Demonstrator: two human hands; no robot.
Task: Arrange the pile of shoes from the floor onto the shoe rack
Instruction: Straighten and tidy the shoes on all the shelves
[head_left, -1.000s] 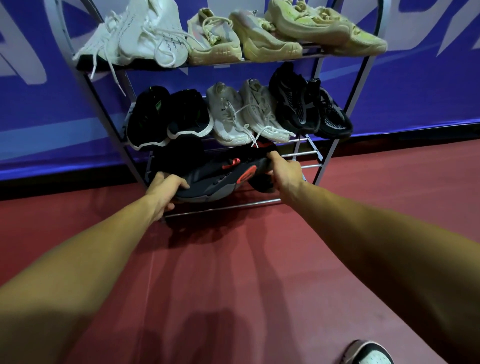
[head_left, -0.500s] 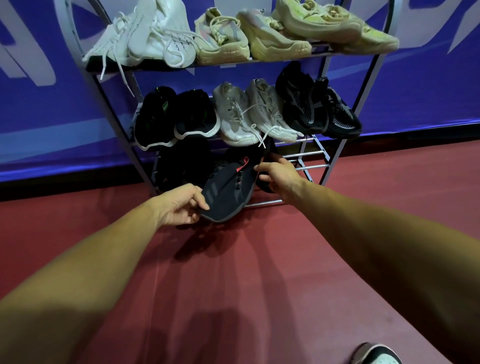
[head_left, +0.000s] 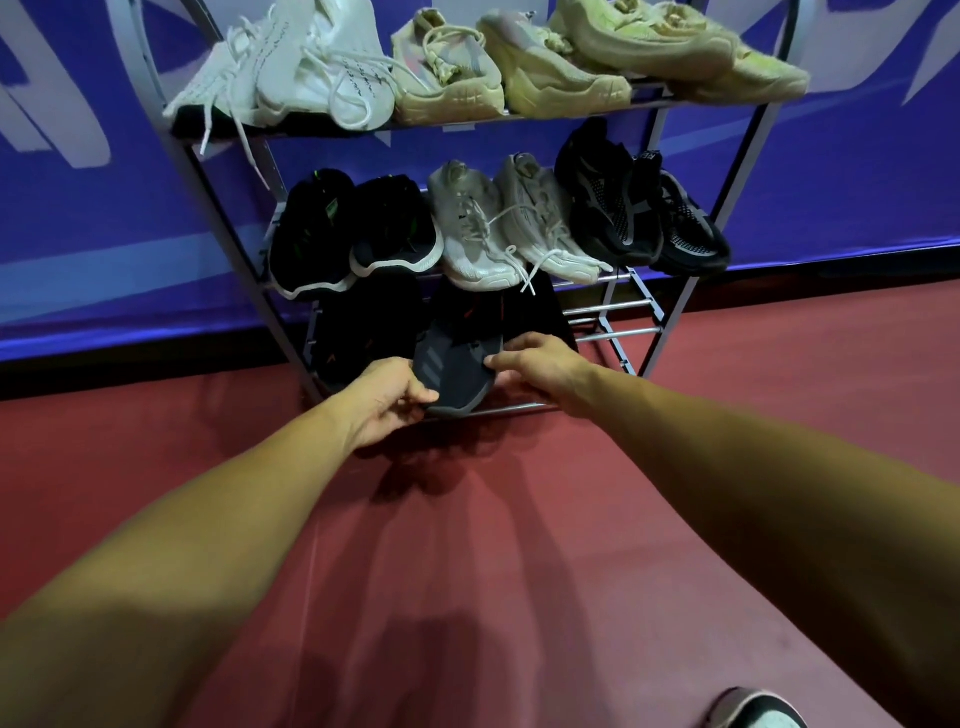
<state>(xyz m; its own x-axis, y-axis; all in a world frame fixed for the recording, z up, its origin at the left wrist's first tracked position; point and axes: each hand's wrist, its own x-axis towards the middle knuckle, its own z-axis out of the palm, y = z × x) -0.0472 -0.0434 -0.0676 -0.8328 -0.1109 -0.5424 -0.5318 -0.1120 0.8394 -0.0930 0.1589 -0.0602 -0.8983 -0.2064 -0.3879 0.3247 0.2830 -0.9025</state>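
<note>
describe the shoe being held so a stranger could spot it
Find the shoe rack against the blue wall, bottom shelf. The dark grey shoe sits between the left hand and right hand. Unlike the black shoe beside it, it shows pale stripes.

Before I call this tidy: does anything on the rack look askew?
White shoes on the top shelf trail laces below its left edge. The yellow shoes at top right are stacked, overhanging the end. The dark shoe below has its toe over the front rail.
</note>
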